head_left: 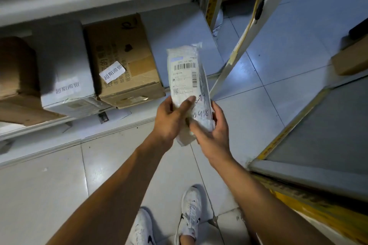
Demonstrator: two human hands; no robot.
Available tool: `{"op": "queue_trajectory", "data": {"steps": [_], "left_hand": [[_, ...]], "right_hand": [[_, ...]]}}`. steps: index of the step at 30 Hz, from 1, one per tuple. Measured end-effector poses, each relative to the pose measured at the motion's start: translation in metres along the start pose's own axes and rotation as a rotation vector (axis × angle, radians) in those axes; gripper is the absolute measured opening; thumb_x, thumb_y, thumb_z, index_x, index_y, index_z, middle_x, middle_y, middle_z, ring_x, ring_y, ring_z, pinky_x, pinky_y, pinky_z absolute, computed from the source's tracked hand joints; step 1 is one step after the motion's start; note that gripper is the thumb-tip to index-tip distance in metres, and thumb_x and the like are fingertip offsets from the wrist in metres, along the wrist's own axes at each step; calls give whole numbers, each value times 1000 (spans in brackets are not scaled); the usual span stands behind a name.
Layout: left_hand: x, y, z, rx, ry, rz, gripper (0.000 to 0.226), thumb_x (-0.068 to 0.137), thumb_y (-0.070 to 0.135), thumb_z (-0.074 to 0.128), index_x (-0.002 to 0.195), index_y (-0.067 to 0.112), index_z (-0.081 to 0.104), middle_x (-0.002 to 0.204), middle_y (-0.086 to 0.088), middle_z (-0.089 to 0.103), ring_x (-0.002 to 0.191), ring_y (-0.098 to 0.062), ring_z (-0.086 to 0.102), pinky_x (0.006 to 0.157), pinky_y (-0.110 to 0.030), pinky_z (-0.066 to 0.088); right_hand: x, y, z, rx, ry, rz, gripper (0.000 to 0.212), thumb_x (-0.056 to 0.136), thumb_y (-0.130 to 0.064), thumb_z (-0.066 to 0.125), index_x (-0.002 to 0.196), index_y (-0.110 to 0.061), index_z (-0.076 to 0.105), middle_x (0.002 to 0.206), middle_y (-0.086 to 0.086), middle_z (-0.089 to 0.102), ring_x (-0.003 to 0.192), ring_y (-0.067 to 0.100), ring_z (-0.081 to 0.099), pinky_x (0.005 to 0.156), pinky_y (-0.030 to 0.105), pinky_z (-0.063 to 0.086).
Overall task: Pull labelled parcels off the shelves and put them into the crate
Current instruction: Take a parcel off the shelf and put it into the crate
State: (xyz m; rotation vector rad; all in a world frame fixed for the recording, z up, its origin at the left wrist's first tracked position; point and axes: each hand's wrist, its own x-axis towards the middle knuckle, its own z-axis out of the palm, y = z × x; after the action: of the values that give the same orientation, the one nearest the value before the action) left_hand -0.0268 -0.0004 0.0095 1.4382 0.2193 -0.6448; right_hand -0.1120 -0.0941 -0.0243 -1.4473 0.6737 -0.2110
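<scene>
Two-handed grip, parcel point(187, 77) upright, label facing up.

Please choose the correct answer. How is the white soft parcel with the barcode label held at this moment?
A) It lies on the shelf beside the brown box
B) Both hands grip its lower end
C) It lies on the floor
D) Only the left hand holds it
B: the left hand and the right hand both grip the lower end of the white parcel, above the floor.

One head-worn wide-angle view looks steeply down, close over both forearms, toward floor tiles point(111, 165) and low shelving point(59, 123).
</scene>
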Motion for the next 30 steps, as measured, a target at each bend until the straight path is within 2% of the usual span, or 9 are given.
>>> {"op": "queue_trajectory", "data": {"steps": [3,7,11,14,17,19,23,26,30], "left_hand": [[14,8,1,3,95,9,29,101,23,59,126,9,63,115,-7,72,91,-12,71,68,-18,55],[16,4,-15,56,125,-40,29,104,20,52,130,9,56,115,-7,66,104,-22,66,73,-17,54],[9,-6,-46,31,209,-137,37,102,20,55,138,8,52,120,-10,66,105,-26,66,87,-29,51],[7,-9,-71,-73,315,-193,51,100,22,61,145,11,42,128,-12,63,110,-27,66,99,-37,52],[4,-2,-89,-206,424,-195,68,97,23,65,152,17,27,128,-9,57,117,-28,62,106,-43,49],[1,4,-98,-254,465,-173,72,97,24,65,156,23,23,130,-4,52,122,-27,59,106,-44,49],[-4,12,-111,-199,388,-129,43,101,35,55,142,32,43,129,12,48,131,-22,51,109,-46,46],[-5,12,-120,-174,357,-158,50,99,46,55,146,33,42,136,11,46,135,-21,47,110,-47,44],[-12,3,-125,-93,305,-192,55,94,59,56,141,32,49,133,12,46,129,-18,45,108,-46,44]], "right_hand": [[33,-10,20,15,106,-22,62,76,-15,87,121,-30,46,119,5,63,104,19,68,72,23,58],[87,-24,45,-39,114,-13,56,80,-23,86,125,-22,54,131,5,57,114,20,61,62,9,52],[121,-28,70,-30,66,60,70,87,-17,78,147,-29,44,151,1,40,135,22,47,75,9,50],[119,-36,86,-142,135,-47,76,88,-17,77,150,-28,36,154,5,25,138,21,37,88,14,50],[100,-32,103,-300,252,-170,65,88,-34,75,143,-24,42,146,10,30,129,22,36,88,22,50],[90,-28,114,-271,131,-121,61,92,-42,70,144,-26,44,145,9,35,127,22,43,87,23,51],[79,-20,129,-337,-141,-39,70,94,-54,61,155,-35,32,154,2,34,139,23,40,107,36,42],[74,-20,132,-189,-155,73,68,95,-49,62,155,-34,33,153,-2,40,136,18,44,97,24,38],[70,-19,123,-7,-118,87,55,91,-33,70,142,-31,49,133,-3,60,109,6,60,81,21,46]]}}
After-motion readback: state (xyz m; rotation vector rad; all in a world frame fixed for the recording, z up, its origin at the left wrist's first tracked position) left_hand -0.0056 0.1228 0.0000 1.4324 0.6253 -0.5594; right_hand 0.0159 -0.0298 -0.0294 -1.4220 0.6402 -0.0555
